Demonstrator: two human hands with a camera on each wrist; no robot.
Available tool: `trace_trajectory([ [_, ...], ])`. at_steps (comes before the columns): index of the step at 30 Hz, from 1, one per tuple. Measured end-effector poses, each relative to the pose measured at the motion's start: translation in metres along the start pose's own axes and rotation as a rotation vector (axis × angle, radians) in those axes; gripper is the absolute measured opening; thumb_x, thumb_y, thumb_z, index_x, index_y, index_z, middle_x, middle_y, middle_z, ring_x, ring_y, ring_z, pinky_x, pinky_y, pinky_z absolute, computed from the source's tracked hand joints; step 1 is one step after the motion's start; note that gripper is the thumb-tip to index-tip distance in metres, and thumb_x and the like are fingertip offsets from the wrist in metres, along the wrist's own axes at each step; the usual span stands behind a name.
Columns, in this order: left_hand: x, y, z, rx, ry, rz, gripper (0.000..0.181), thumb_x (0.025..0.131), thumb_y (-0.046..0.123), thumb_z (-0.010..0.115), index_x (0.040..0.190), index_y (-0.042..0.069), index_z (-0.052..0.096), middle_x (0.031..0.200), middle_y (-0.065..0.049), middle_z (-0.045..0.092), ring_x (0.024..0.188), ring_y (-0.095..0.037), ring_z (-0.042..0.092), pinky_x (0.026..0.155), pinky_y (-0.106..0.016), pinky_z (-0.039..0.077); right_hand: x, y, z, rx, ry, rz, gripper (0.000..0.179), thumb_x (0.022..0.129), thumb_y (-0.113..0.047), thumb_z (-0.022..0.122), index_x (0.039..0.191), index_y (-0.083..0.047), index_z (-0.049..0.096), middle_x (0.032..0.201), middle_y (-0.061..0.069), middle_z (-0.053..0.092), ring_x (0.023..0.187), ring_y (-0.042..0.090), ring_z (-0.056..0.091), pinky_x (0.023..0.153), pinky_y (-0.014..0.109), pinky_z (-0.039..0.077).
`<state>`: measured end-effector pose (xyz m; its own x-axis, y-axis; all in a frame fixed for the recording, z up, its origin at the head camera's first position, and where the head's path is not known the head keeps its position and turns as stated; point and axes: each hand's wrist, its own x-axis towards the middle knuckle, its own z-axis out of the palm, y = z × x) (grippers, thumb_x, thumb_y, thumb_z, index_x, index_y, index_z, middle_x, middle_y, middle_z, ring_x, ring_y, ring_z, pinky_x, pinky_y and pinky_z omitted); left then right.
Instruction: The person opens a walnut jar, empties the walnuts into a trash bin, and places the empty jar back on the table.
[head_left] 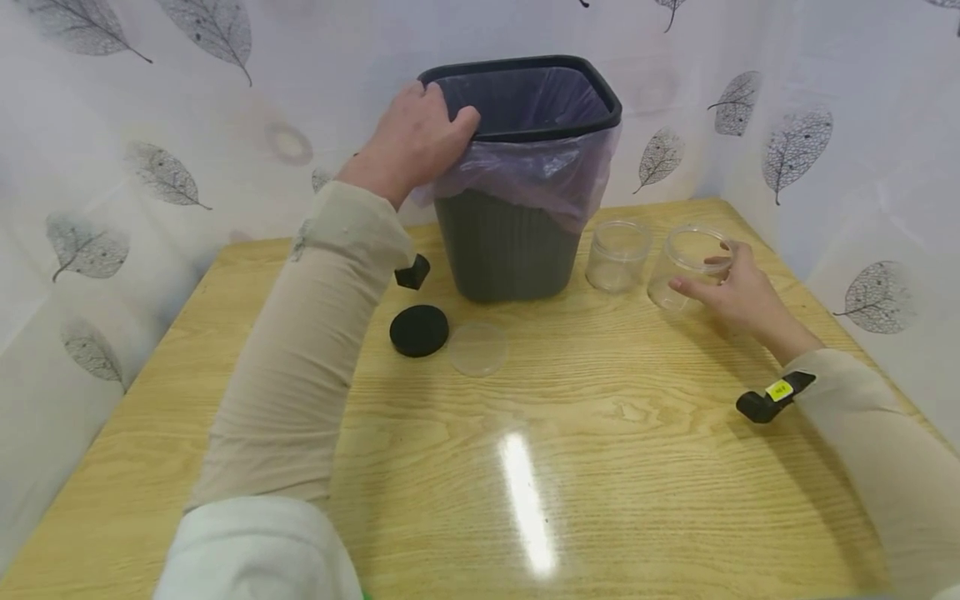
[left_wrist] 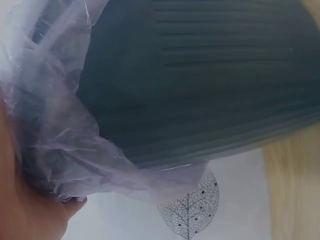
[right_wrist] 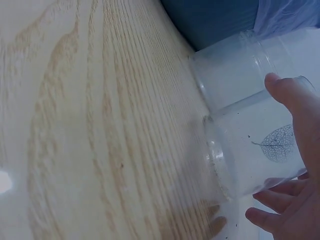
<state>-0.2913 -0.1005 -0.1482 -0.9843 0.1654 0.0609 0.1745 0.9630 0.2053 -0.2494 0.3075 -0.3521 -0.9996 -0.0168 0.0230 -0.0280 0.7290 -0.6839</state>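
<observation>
A dark grey trash bin (head_left: pixel 510 242) stands at the back of the table, lined with a thin purple plastic bag (head_left: pixel 547 171) folded over its rim. My left hand (head_left: pixel 420 137) grips the bin's left rim together with the bag. In the left wrist view, the bag (left_wrist: pixel 65 125) bunches beside that hand (left_wrist: pixel 35 215). To the bin's right, my right hand (head_left: pixel 742 292) holds a clear jar (head_left: pixel 678 279) without a lid, thumb in front and fingers around the far side. A second clear jar (head_left: pixel 617 258) stands between it and the bin.
A black round lid (head_left: pixel 418 331) and a clear disc (head_left: pixel 478 350) lie on the wooden table (head_left: pixel 450 467) in front of the bin. Leaf-patterned curtain (head_left: pixel 795 158) hangs behind and along both sides.
</observation>
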Motion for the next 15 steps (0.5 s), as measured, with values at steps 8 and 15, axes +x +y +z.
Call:
trace_trajectory([
  [8,-0.003,-0.006,0.004,-0.211,0.049,-0.007,0.078,0.101,0.061,0.018,0.159,0.017,-0.010,0.168,0.000,-0.010,0.155,-0.014,-0.007,0.127,-0.033,0.004,0.002,-0.003,-0.009,0.039,0.009,0.005,0.121,0.088,-0.056,0.067,0.156,-0.003,-0.018,0.159,0.036,0.012,0.141,0.057,0.025,0.110,0.070,0.025],
  [15,-0.015,-0.021,0.004,-0.340,0.117,0.062,0.074,0.102,0.058,0.021,0.160,0.019,-0.005,0.168,0.006,-0.005,0.154,-0.008,-0.003,0.125,-0.025,0.003,-0.001,-0.018,-0.021,0.012,0.123,-0.093,0.112,0.089,-0.050,0.067,0.158,-0.004,-0.009,0.163,0.029,0.004,0.148,0.052,0.012,0.114,0.071,0.017],
])
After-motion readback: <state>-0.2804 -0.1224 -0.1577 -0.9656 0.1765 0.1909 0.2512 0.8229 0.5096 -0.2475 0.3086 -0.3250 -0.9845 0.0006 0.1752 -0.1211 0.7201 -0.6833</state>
